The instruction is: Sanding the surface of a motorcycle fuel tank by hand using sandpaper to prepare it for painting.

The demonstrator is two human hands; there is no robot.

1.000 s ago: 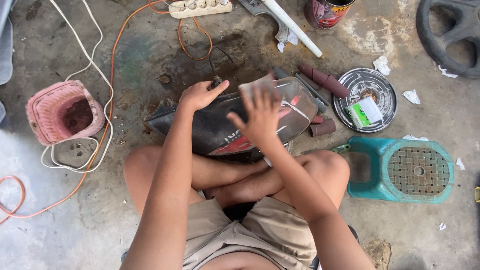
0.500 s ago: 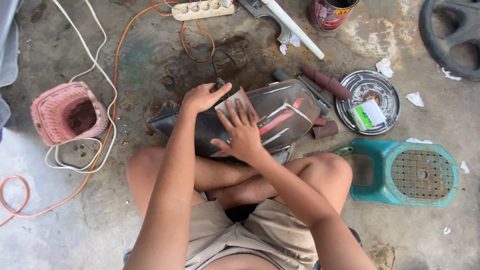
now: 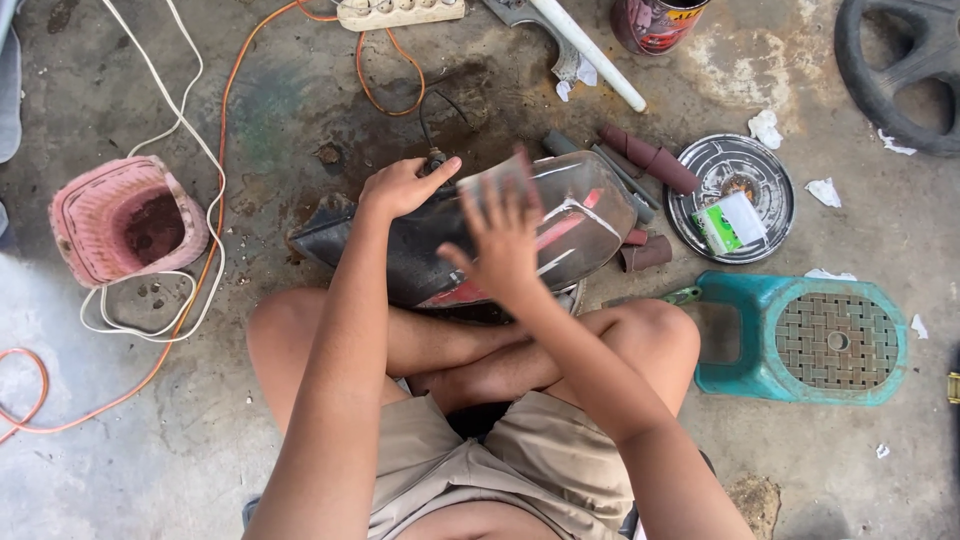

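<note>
While sitting cross-legged on the floor, left hand grips the black panel edge, fingers curled. Right hand lies flat w/ fingers spread on it.

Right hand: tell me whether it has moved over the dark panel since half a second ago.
Yes. The right hand has slid up the dark panel, away from the knees and toward its far edge, nearer the left hand.

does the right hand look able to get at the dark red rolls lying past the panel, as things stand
Probably yes. The right hand lies flat on the black and red panel, and the dark red rolls lie on bare concrete just beyond the panel's far end. Nothing stands between them; only the panel's curved end needs reaching over.
</note>
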